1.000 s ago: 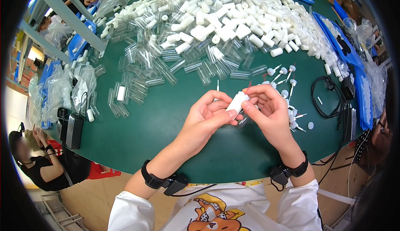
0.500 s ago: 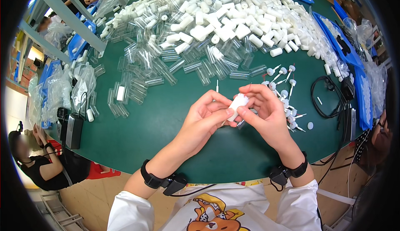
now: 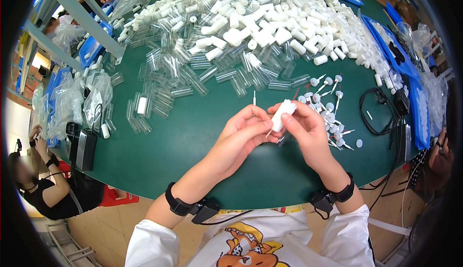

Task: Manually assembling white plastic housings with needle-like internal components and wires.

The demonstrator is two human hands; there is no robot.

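A white cylinder [image 3: 280,118] with a ragged upper end is held tilted between my two hands above the table. My right hand [image 3: 310,126] pinches it with the thumb along its side. The fingers of my left hand [image 3: 247,131] are closed at its lower end, where a thin pale tip sticks out. Beneath my right thumb shows the end of a clear tube [image 3: 283,140], apparently tucked in the same hand; the curled fingers hide the rest. Right of my hands lies a loose group of white disc-topped pieces with thin stems [image 3: 330,107], some with red wires.
Along the table's [image 3: 159,156] far side spreads a big heap of white cylinders [image 3: 263,36], mixed with clear tubes [image 3: 176,76]. Black cable [image 3: 375,129] lies at right beside blue trays [image 3: 420,108]. A black box [image 3: 86,151] stands at left. Another person [image 3: 53,190] sits at far left.
The white cylinder has tipped more upright and shifted slightly right, showing its ragged top and the thin tip below. My left fingers have slid toward its lower end.
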